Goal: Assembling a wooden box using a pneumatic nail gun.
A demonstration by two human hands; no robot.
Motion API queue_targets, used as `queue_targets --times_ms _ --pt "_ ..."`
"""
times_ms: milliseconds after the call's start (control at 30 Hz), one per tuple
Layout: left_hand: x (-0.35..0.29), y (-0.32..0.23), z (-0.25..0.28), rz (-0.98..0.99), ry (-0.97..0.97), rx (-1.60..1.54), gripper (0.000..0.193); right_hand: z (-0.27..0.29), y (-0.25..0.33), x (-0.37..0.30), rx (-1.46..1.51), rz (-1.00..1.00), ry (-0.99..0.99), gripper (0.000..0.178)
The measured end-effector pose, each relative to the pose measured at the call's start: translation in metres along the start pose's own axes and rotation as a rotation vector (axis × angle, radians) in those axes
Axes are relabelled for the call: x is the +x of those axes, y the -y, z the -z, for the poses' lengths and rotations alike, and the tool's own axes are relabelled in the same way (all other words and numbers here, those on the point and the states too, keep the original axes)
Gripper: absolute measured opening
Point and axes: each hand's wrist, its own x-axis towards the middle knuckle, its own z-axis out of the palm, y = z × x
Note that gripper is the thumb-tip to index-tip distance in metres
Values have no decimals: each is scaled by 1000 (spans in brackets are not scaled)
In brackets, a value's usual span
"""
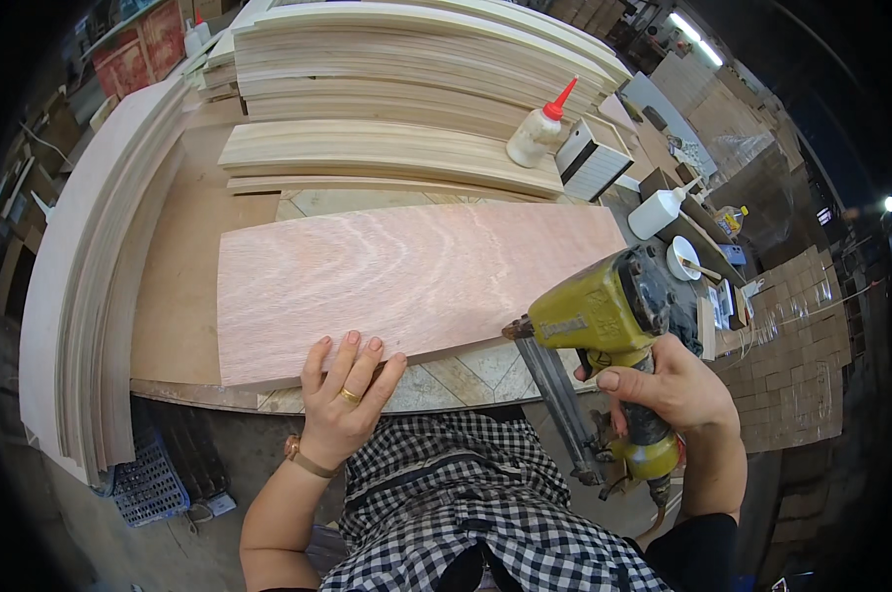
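Note:
A flat pinkish plywood panel [387, 271] lies before me on the worktable, raised a little along its near edge. My left hand [350, 390] rests on that near edge, its fingers stretched out over the top face, a ring on one finger. In my right hand [673, 390] is a yellow-green and black pneumatic nail gun [604, 306], gripped by the handle. Its nose points left, at the panel's near edge towards the right end. Whether the tip touches the wood I cannot tell. A hose runs down from the handle's base.
Wooden strips [387, 158] are stacked behind the panel, plywood sheets [81, 286] at left. A red-tipped glue bottle [535, 136] and a box of staples or nails [594, 158] stand on the strips. At right are a white bottle [655, 214], a bowl with brush [680, 259] and wrapped wood stacks [791, 355].

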Motion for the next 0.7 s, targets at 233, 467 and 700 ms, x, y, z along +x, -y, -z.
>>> queue_targets --times_ms 233,467,700 --pt "0 0 0 7 -20 12 23 8 13 7 -243 -35 64 32" --pt "-2 3 17 65 108 -88 24 8 13 -8 115 115 -71 35" --pt "-29 40 52 391 -117 89 24 4 12 -10 146 264 -99 40"
